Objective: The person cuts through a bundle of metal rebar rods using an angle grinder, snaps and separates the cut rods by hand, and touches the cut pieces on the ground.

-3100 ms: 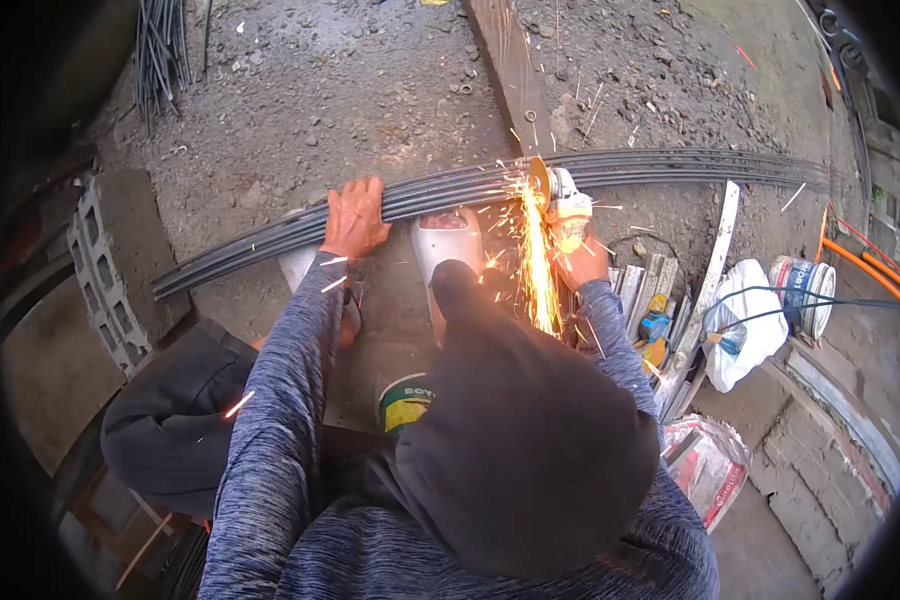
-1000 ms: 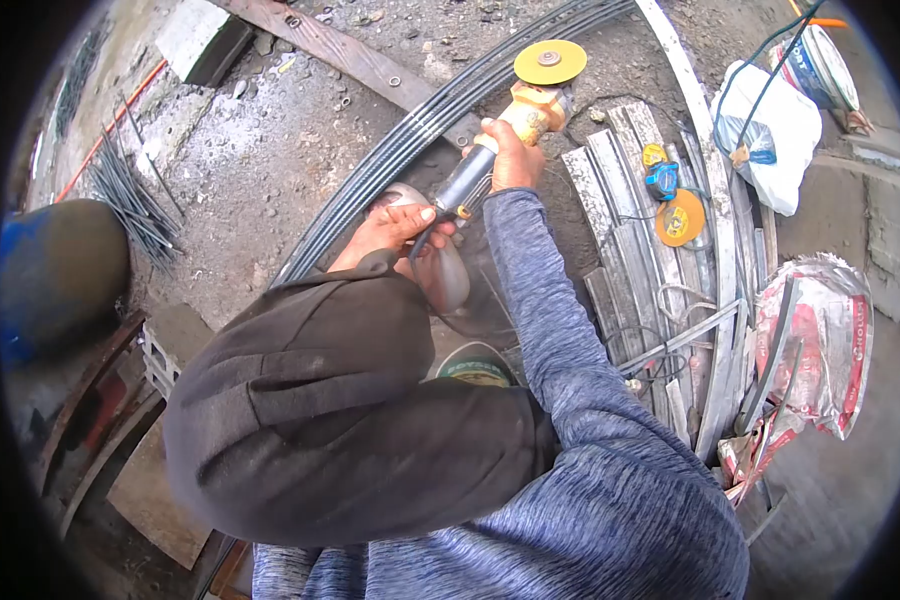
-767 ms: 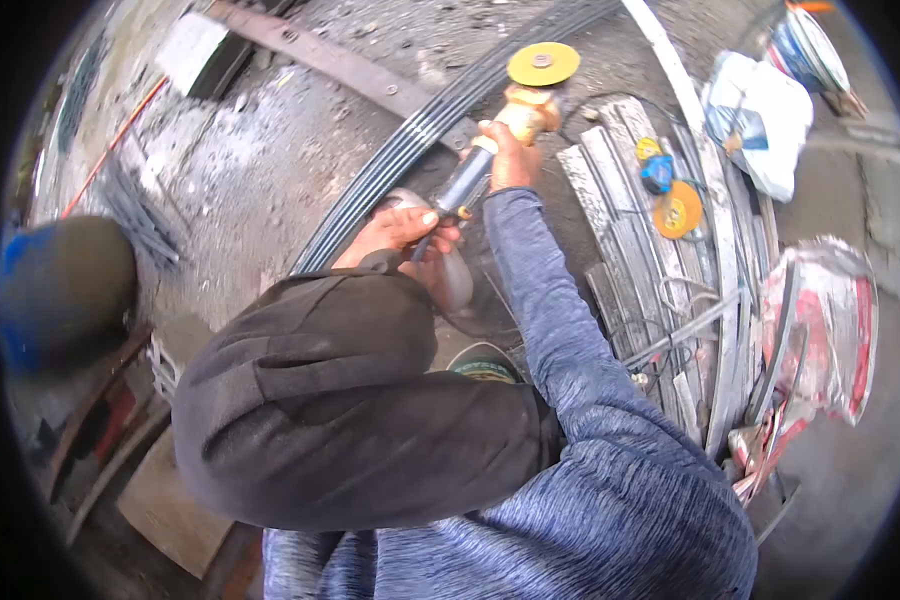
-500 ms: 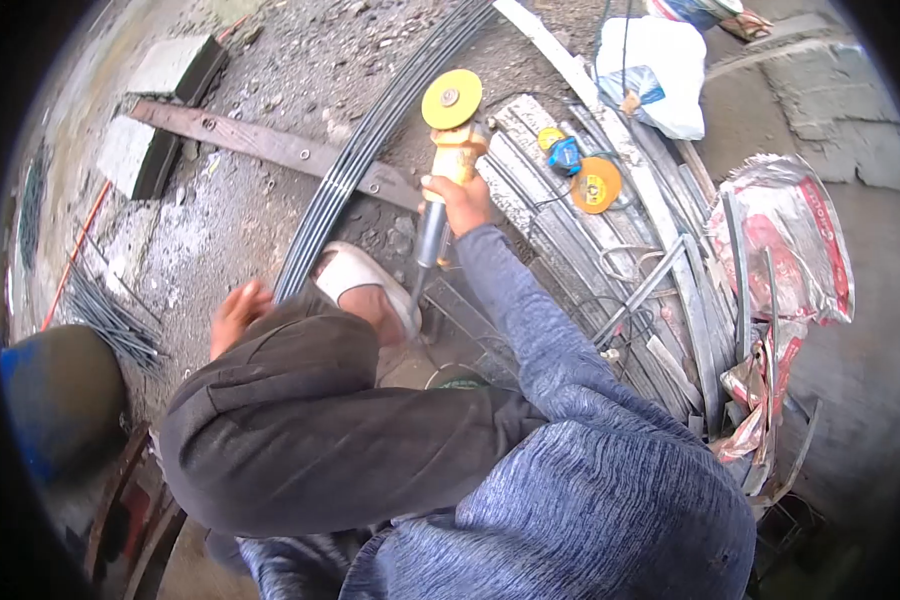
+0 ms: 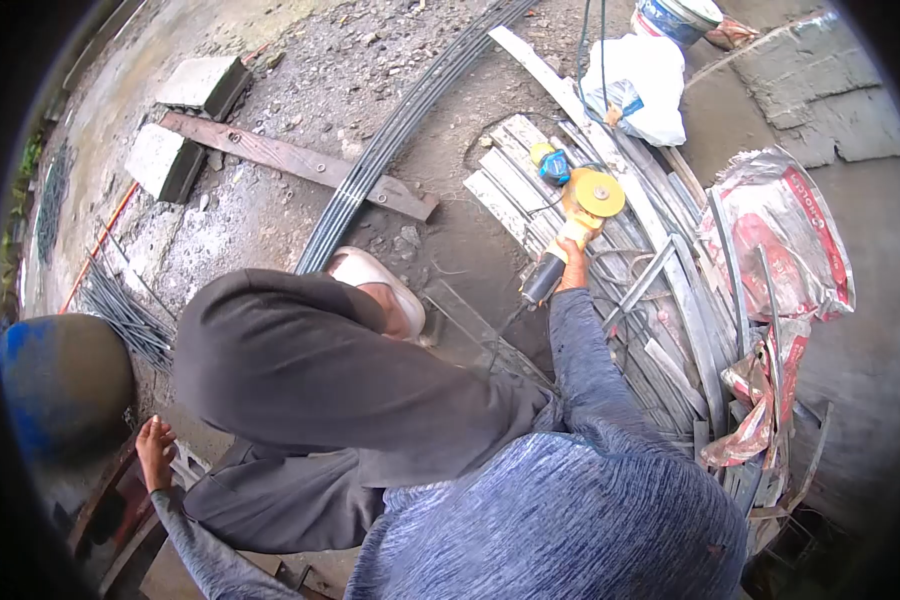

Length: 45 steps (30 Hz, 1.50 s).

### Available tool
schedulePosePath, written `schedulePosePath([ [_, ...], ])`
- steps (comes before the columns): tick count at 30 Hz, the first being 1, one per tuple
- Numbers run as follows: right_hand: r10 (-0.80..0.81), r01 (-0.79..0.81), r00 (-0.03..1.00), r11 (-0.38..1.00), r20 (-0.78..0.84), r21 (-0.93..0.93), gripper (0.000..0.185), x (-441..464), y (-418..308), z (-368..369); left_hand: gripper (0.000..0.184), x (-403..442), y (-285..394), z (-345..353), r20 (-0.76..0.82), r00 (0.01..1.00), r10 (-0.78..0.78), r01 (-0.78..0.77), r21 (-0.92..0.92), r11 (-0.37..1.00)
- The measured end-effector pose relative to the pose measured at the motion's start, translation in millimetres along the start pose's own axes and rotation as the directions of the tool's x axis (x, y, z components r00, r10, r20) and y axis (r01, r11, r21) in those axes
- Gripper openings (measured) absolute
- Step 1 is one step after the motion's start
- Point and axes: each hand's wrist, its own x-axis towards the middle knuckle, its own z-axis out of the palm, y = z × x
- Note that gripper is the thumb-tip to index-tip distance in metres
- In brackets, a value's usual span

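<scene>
My right hand [image 5: 574, 265] is wrapped around the body of a yellow angle grinder [image 5: 577, 222] with a yellow disc [image 5: 600, 192]. It is over or on the pile of metal strips [image 5: 510, 190]; I cannot tell if they touch. Beside the disc lies a blue tape measure [image 5: 553, 167]. Out to the lower left, my left hand [image 5: 155, 453] holds nothing, fingers loosely apart, near a dark blue-stained rounded object [image 5: 65, 385]. A bundle of long steel rods [image 5: 360, 185] runs past my pale shoe [image 5: 378, 280].
A wooden plank [image 5: 260, 152] passes under the rods, near two concrete blocks [image 5: 205, 85]. Torn cement sacks [image 5: 775, 235] lie at right. Behind stand a white bag [image 5: 635, 85] and a bucket [image 5: 678, 18]. Thin rods [image 5: 130, 310] lie at left.
My right hand has carried the grinder rightward from beside the rods to the metal strips. The left hand has left the rod ends near my knee and swung down to the lower left.
</scene>
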Motion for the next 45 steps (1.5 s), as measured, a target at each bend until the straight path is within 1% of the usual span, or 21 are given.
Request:
schedulePosePath([
  [1, -0.001, 0.002, 1.000, 0.999, -0.030, 0.033, 0.042, 8.5, 7.3, -15.1, 0.028, 4.6, -10.6, 0.8, 0.061, 0.996, -0.060, 0.057, 0.049, 0.997],
  [3, -0.002, 0.008, 0.997, 0.997, -0.078, 0.072, 0.041, 15.1, 7.3, -24.5, 0.026, -23.4, 10.1, 15.2, 0.069, 0.989, -0.135, 0.126, 0.116, 0.985],
  [5, 0.010, 0.000, 0.993, 0.997, -0.118, 0.082, 0.040, 12.2, 7.9, -27.4, 0.029, -10.7, -3.4, 2.7, 0.092, 0.993, -0.070, 0.066, 0.044, 0.997],
  [6, -0.028, 0.035, 0.992, 0.998, -0.121, 0.051, 0.033, 27.3, 17.1, -39.1, 0.031, -6.0, -3.3, -0.4, 0.101, 0.994, -0.032, 0.032, 0.008, 0.999],
  [7, -0.015, 0.023, 0.991, 0.998, -0.135, 0.052, 0.034, 42.7, 24.3, -51.2, 0.032, -2.8, -6.5, -2.0, 0.103, 0.994, -0.024, 0.023, 0.004, 1.000],
  [9, 0.020, -0.012, 0.985, 0.999, -0.172, 0.047, 0.036, 51.2, 28.8, -63.6, 0.034, -8.3, -6.9, -1.9, 0.109, 0.994, -0.019, 0.019, 0.008, 1.000],
  [10, 0.002, 0.004, 0.984, 0.999, -0.177, 0.034, 0.040, 49.1, 25.6, -63.9, 0.035, -13.3, -5.2, -0.9, 0.104, 0.994, -0.025, 0.021, 0.032, 0.999],
  [13, 0.016, -0.022, 0.974, 0.999, -0.225, -0.024, 0.040, 52.7, 13.9, -65.3, 0.036, -22.8, -4.9, -1.2, 0.098, 0.994, -0.046, 0.038, 0.084, 0.996],
  [17, -0.070, 0.022, 0.957, 0.985, -0.283, -0.171, 0.050, 59.4, 8.5, -63.8, 0.036, -18.0, -14.7, -4.7, 0.107, 0.991, -0.081, 0.072, 0.086, 0.994],
  [20, -0.269, 0.206, 0.939, 0.939, -0.213, -0.276, 0.062, 95.6, 33.3, -90.1, 0.035, -9.6, -18.3, -7.3, 0.111, 0.990, -0.088, 0.079, 0.083, 0.993],
  [23, -0.240, 0.137, 0.926, 0.933, -0.290, -0.332, 0.071, 103.2, 36.9, -93.2, 0.035, -11.9, -17.1, -5.8, 0.090, 0.992, -0.090, 0.081, 0.097, 0.992],
  [26, -0.173, 0.097, 0.902, 0.974, -0.395, -0.203, 0.079, 98.2, 32.3, -83.4, 0.036, -14.0, -8.4, -2.0, 0.086, 0.994, -0.069, 0.059, 0.114, 0.992],
  [29, -0.216, 0.096, 0.856, 0.959, -0.469, -0.267, 0.083, 108.0, 39.2, -81.1, 0.038, -15.1, -7.8, -1.2, 0.094, 0.994, -0.054, 0.042, 0.124, 0.991],
  [32, -0.308, 0.018, 0.813, 0.861, -0.494, -0.508, 0.082, 92.7, 28.5, -67.2, 0.040, -16.7, -5.8, 0.2, 0.103, 0.994, -0.043, 0.030, 0.125, 0.992],
  [35, -0.273, -0.080, 0.801, 0.833, -0.533, -0.547, 0.084, 77.2, 19.5, -51.5, 0.042, -17.3, -10.2, -2.6, 0.101, 0.994, -0.037, 0.024, 0.125, 0.992],
  [36, -0.257, -0.217, 0.778, 0.747, -0.574, -0.629, 0.088, 69.1, 10.3, -43.6, 0.042, -18.4, -10.1, -2.6, 0.102, 0.994, -0.040, 0.027, 0.126, 0.992],
  [39, -0.249, -0.227, 0.761, 0.762, -0.598, -0.606, 0.090, 48.9, 2.7, -24.6, 0.041, -19.7, -9.5, -1.0, 0.091, 0.995, -0.046, 0.034, 0.133, 0.990],
  [40, -0.288, -0.307, 0.728, 0.675, -0.622, -0.671, 0.095, 55.2, 4.1, -24.3, 0.041, -20.5, -8.8, -0.7, 0.092, 0.995, -0.044, 0.031, 0.140, 0.990],
  [42, -0.286, -0.298, 0.740, 0.671, -0.608, -0.679, 0.099, 56.2, 4.2, -17.8, 0.041, -23.8, -5.4, -0.4, 0.090, 0.995, -0.034, 0.021, 0.144, 0.989],
  [45, -0.269, -0.332, 0.754, 0.630, -0.599, -0.702, 0.106, 57.3, 4.1, -9.5, 0.042, -27.2, 2.3, 2.8, 0.090, 0.996, -0.009, -0.004, 0.144, 0.990],
])
